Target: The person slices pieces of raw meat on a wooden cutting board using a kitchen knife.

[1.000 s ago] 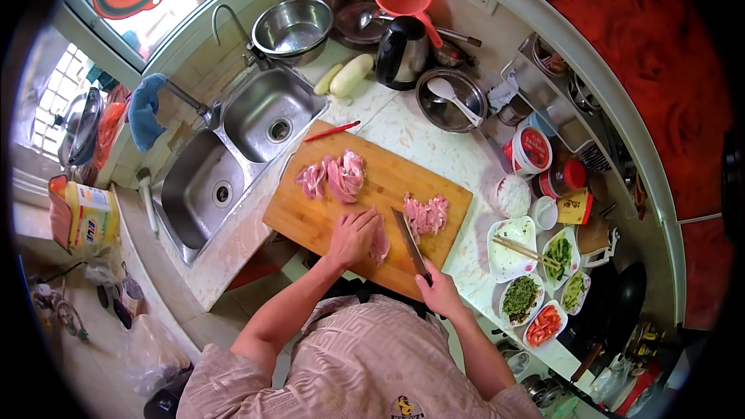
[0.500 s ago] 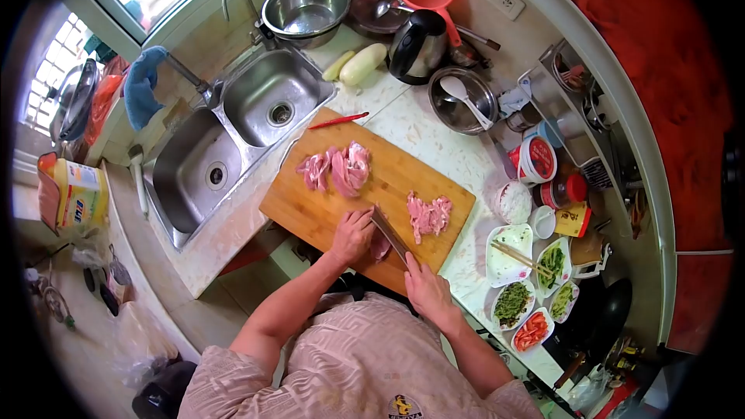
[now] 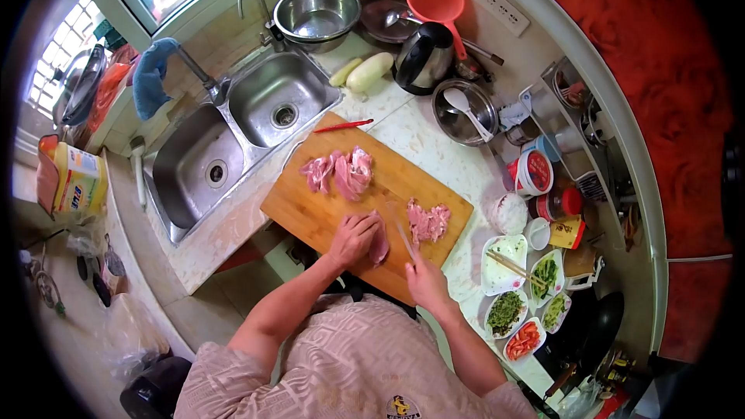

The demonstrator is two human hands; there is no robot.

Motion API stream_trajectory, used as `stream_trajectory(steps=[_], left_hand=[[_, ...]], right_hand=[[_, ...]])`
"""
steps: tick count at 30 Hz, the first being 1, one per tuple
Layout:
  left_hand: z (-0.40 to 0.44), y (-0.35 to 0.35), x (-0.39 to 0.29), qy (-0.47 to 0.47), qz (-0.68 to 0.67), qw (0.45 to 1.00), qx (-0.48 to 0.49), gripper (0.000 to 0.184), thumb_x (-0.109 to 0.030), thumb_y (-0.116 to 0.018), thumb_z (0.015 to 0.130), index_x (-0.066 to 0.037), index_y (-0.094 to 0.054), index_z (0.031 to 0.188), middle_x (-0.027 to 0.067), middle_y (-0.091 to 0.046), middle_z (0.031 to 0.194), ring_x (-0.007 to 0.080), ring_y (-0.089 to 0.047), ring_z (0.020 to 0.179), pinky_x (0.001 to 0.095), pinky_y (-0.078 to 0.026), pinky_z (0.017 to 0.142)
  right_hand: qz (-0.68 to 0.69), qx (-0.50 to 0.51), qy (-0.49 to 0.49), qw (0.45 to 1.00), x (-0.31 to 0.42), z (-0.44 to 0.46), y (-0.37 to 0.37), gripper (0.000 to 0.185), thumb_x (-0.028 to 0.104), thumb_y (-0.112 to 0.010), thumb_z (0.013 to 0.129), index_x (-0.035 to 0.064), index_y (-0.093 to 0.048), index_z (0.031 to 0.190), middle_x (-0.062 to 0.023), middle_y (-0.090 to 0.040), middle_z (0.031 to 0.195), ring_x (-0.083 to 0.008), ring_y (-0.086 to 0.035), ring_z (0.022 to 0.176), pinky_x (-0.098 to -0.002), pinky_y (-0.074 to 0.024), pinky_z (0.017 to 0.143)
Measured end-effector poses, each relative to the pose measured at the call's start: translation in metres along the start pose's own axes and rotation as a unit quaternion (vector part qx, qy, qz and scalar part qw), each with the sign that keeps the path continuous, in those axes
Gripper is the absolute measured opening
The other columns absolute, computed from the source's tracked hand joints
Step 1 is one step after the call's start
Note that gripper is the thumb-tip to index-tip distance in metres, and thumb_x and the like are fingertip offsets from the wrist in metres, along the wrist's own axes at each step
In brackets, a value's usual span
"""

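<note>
A wooden cutting board [image 3: 303,209] lies at an angle on the counter. My left hand [image 3: 354,240] presses on a pink slab of raw meat [image 3: 379,240] near the board's front edge, its fingers drawn together. My right hand [image 3: 426,282] is wrapped round the handle of a knife [image 3: 405,234], whose blurred blade is just right of the slab, apart from it. Cut meat pieces [image 3: 428,222] are heaped right of the knife. Larger raw meat pieces [image 3: 353,174] lie towards the back left. A red pepper [image 3: 344,126] rests at the board's far edge.
Left of the board is a double sink [image 3: 225,109]. Behind it stand a metal basin [image 3: 317,14], a pale gourd [image 3: 370,72], a kettle [image 3: 424,58] and a metal bowl [image 3: 465,112]. At the right are chopsticks [image 3: 512,265], sliced red pepper [image 3: 523,341] and chopped greens [image 3: 505,313].
The knife first swung left onto the slab beside my left hand, then moved back right off it. My left hand has stayed on the meat. The camera view has shifted slightly.
</note>
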State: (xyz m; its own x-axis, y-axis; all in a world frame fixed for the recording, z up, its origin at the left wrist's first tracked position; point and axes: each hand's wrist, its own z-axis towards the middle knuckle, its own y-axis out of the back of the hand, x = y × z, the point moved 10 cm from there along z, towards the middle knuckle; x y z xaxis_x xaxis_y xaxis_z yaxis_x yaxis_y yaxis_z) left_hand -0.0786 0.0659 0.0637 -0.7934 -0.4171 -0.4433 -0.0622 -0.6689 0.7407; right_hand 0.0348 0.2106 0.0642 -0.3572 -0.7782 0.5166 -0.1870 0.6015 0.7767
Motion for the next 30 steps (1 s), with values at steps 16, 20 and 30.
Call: stream_trajectory(steps=[16, 20, 30], left_hand=[[-0.004, -0.017, 0.003, 0.006, 0.003, 0.998, 0.065, 0.029, -0.009, -0.066, 0.078, -0.004, -0.074, 0.105, 0.0092, -0.07, 0.122, 0.0239, -0.065, 0.109, 0.0369, -0.049, 0.09], [-0.005, -0.005, 0.001, -0.003, 0.012, 1.0, 0.009, 0.029, -0.012, -0.064, 0.081, -0.004, -0.073, 0.108, 0.006, -0.069, 0.122, 0.0222, -0.063, 0.106, 0.0356, -0.047, 0.09], [-0.002, -0.012, 0.002, 0.005, 0.005, 0.999, 0.05, 0.012, -0.012, -0.064, 0.081, -0.006, -0.068, 0.09, 0.0078, -0.069, 0.113, 0.0236, -0.063, 0.107, 0.0376, -0.047, 0.091]], right_hand=[[-0.052, 0.026, 0.011, 0.998, 0.011, 0.003, -0.017, 0.052, 0.025, -0.052, 0.103, 0.0039, -0.043, 0.15, -0.0279, -0.068, 0.1, -0.0475, -0.067, 0.087, -0.057, -0.0534, 0.076], [-0.01, -0.017, -0.004, 1.0, -0.001, 0.0, -0.003, 0.052, 0.025, -0.052, 0.102, 0.0028, -0.043, 0.149, -0.0283, -0.068, 0.098, -0.0469, -0.068, 0.087, -0.0569, -0.0535, 0.076], [-0.084, 0.06, 0.016, 0.995, 0.015, -0.012, -0.016, 0.051, 0.026, -0.05, 0.103, 0.0024, -0.044, 0.148, -0.0257, -0.069, 0.104, -0.0486, -0.068, 0.086, -0.0584, -0.0539, 0.078]])
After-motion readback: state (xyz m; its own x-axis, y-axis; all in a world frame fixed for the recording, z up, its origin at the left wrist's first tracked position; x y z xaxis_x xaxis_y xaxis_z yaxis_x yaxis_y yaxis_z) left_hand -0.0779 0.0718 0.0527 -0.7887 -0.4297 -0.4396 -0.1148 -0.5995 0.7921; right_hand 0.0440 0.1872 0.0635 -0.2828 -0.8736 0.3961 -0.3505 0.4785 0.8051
